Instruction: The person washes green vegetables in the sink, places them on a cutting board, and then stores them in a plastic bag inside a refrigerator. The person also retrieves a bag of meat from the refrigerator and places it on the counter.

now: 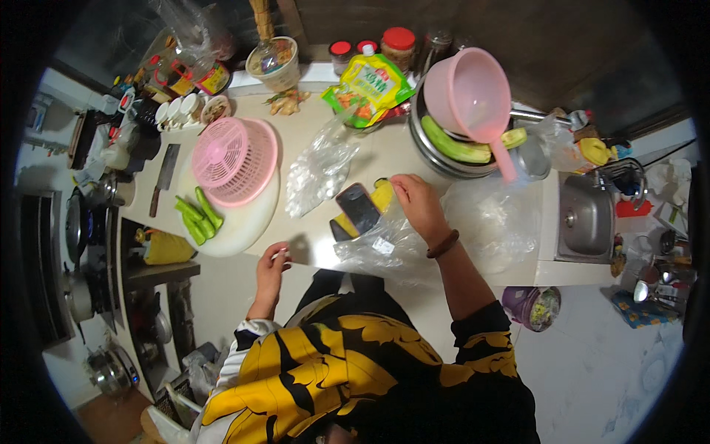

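My right hand (pixel 420 210), a brown bracelet on its wrist, has its fingers curled at the upper edge of a clear plastic bag (pixel 360 251) that bears a small white label. Beside the bag lies a smartphone (pixel 359 207), its screen dark, on a yellow and black cloth-like item (pixel 381 195). My left hand (pixel 268 277) is near the counter's front edge with a small white piece (pixel 281 255) between its fingertips. Green peppers (pixel 198 217) lie on the round white cutting board (pixel 252 225), partly under a pink plastic basket (pixel 260 166). A clear bag of white pieces (pixel 321 180) sits mid-counter.
A cleaver (pixel 166 173) lies left of the board. At back right, a pink ladle-like scoop (pixel 471 100) rests over peeled gourds (pixel 452 141) in metal bowls. A seasoning pouch (pixel 366 89) and ginger (pixel 288 104) stand behind. The sink (pixel 585 222) is at right.
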`<act>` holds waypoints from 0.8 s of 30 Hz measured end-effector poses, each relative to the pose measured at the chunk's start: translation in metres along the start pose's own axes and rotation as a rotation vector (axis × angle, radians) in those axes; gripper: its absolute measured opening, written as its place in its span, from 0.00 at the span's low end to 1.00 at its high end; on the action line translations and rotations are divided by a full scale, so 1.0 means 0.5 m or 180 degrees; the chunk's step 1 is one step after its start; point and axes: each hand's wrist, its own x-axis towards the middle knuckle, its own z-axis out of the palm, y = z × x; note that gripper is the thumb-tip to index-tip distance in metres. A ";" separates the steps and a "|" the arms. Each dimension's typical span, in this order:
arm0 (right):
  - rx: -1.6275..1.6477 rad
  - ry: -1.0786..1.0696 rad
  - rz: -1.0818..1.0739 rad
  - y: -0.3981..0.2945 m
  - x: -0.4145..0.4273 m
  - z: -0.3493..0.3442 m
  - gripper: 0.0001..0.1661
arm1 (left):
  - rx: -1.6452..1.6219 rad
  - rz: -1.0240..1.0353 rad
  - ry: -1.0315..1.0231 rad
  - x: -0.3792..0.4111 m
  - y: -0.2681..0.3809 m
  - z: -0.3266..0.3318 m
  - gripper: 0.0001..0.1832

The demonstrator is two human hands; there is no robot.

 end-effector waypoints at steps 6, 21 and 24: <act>0.0147 0.0057 0.0373 -0.041 -0.050 -0.039 0.11 | 0.0304 -0.0226 -0.0752 0.028 -0.006 0.074 0.16; -0.0550 -0.0386 0.1529 -0.006 -0.281 0.011 0.22 | 0.2298 0.1609 -0.0613 0.044 0.035 0.131 0.21; 0.0084 0.0079 0.1008 -0.071 -0.259 0.018 0.17 | 0.2264 0.1719 -0.0874 0.016 0.113 0.155 0.25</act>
